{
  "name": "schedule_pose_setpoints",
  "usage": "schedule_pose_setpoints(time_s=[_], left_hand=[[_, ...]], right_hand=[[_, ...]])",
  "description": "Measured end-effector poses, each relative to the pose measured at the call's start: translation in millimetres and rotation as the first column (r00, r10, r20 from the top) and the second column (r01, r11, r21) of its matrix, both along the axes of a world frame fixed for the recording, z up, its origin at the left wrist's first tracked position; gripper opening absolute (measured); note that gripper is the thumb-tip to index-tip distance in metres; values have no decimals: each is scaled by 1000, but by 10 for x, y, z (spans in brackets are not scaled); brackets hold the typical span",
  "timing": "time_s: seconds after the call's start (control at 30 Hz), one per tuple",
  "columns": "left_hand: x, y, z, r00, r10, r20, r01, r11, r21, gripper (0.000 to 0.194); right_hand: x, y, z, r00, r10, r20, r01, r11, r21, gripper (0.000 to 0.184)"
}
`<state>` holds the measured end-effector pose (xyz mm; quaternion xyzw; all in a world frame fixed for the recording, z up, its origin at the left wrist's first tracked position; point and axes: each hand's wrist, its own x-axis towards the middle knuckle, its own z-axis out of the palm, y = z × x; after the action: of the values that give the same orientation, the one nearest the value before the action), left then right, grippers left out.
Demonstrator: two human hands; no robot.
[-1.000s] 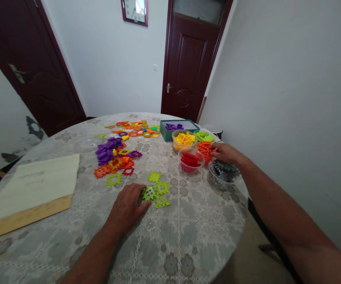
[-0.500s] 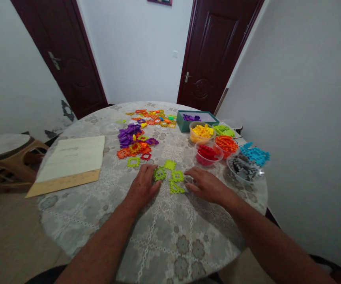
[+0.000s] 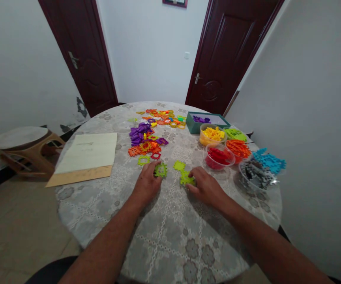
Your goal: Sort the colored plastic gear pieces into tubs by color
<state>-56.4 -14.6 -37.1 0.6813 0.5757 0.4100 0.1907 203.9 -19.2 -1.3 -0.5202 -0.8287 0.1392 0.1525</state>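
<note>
My left hand (image 3: pixel 148 180) pinches a lime-green square building piece (image 3: pixel 160 170) with toothed edges and an open middle, low over the tablecloth. My right hand (image 3: pixel 206 185) has its thumb and fingers closed on other lime-green building pieces (image 3: pixel 186 178); the fingers partly cover them, so their exact shapes are hard to tell. Just beyond the right fingertips lies a solid lime-green square (image 3: pixel 179 165), which appears to touch those pieces. A hollow green frame piece (image 3: pixel 143 159) rests on the table past my left hand.
Purple pieces (image 3: pixel 140 134) and orange pieces (image 3: pixel 147 148) are heaped at the back left. To the right stand tubs of red pieces (image 3: pixel 219 156), orange sticks (image 3: pixel 238 148), yellow pieces (image 3: pixel 214 134) and grey pieces (image 3: pixel 256 173), plus a green box (image 3: pixel 192 125). Paper (image 3: pixel 86 152) lies left.
My right hand has come from the orange tub to the green pieces and closed on them. My left hand has moved its green square away to the left. The view has turned leftward.
</note>
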Motion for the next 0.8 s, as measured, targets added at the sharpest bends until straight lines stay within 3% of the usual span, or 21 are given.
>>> schedule_pose_setpoints(time_s=[0.17,0.33,0.5,0.8], left_hand=[[-17,10,-42,999,-32,-35,33,999,9,59],[-17,9,-69,1000,-16,3,15,999,35,61],[-7,16,-53,998,-38,58,39,999,-12,59],[27,22,-79,989,-113,95,118,992,-48,64]], right_hand=[[-16,169,-29,994,-29,104,31,999,-24,19],[-36,237,-134,996,-53,-65,48,996,-68,27],[-66,242,-154,976,-58,-211,38,994,-102,21],[-72,338,-201,963,-50,-264,18,992,-124,19]])
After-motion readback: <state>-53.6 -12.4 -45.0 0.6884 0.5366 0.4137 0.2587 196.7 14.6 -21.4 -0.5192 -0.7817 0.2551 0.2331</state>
